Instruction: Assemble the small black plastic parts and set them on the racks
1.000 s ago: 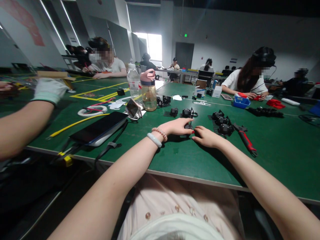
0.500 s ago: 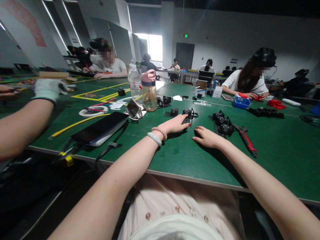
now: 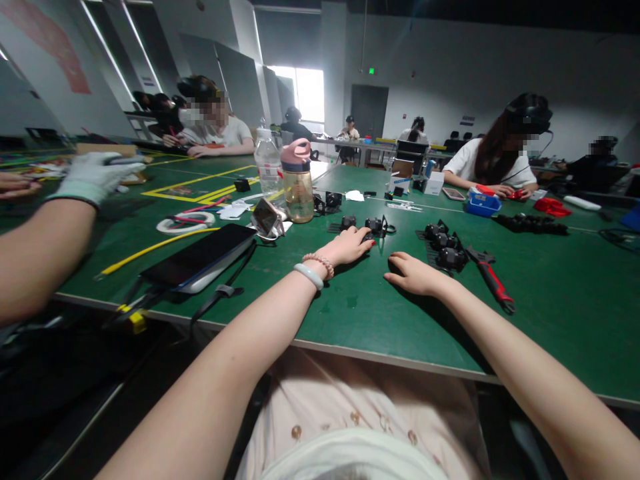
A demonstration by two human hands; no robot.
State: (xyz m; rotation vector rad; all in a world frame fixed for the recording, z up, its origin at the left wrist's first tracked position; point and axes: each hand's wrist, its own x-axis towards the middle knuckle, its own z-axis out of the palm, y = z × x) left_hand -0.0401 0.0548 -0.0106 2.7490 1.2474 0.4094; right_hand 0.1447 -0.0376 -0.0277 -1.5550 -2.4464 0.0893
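Note:
My left hand (image 3: 347, 247), with a bead bracelet and a pale bangle at its wrist, reaches over the table. Its fingers are stretched out and lie at the near edge of a row of black mechanical parts (image 3: 374, 225). Whether the fingertips touch them, I cannot tell. To the right, my right hand (image 3: 413, 273) rests on the green table top, its fingers loosely bent and the thumb apart, nothing in it. Beyond that hand sits a second group of black parts (image 3: 445, 247). Next to this group lies an adjustable wrench (image 3: 493, 281) with a red and black handle.
On the left are a phone (image 3: 203, 257) on a white block, a yellow cable (image 3: 155, 252) and a pink-lidded bottle (image 3: 299, 183). A blue bin (image 3: 483, 202) stands at the right. At far left, a co-worker's gloved hand (image 3: 93, 177) is over the table.
My left hand has drawn slightly to the left, its fingertips shifting back along the black parts. My right hand has stayed put. The co-worker's gloved hand at the left has changed pose.

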